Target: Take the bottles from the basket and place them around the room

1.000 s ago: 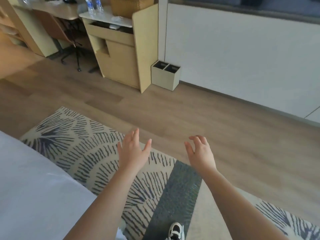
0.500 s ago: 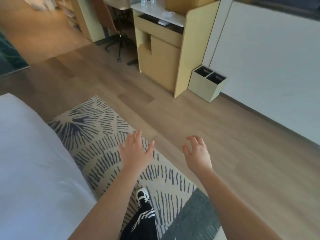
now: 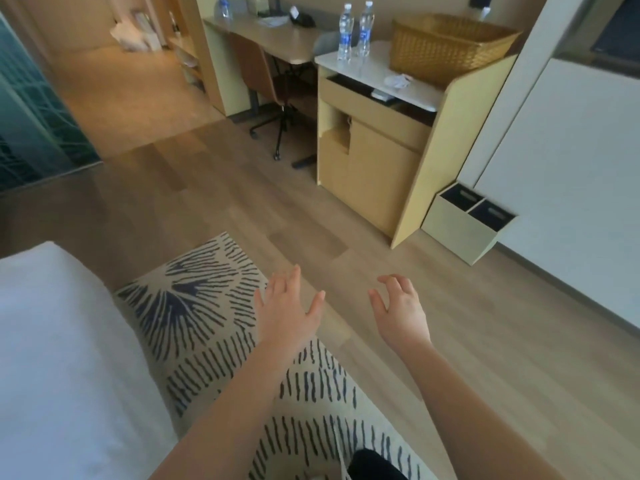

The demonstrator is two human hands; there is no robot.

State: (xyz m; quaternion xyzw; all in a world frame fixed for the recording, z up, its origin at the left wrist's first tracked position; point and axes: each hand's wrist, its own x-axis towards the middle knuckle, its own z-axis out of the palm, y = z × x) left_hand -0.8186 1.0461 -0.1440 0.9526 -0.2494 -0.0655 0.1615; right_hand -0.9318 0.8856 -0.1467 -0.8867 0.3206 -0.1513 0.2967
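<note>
A woven wicker basket (image 3: 446, 46) stands on the white top of a light wood cabinet (image 3: 374, 157) at the far right. Its inside is hidden from here. Two clear water bottles (image 3: 355, 31) with blue labels stand upright side by side on the same top, left of the basket. A third bottle (image 3: 224, 6) stands on the far desk (image 3: 277, 39). My left hand (image 3: 289, 311) and my right hand (image 3: 401, 311) hover over the floor, well short of the cabinet, fingers spread, both holding nothing.
A white bed (image 3: 59, 368) fills the lower left beside a patterned rug (image 3: 214, 327). A brown office chair (image 3: 270, 88) sits under the desk. A two-slot bin (image 3: 467, 223) stands on the floor by the white wall. Wood floor lies between me and the cabinet.
The view has lifted and swung toward the cabinet, bringing the basket and bottles fully into sight. Both hands have stayed open and empty in front of me.
</note>
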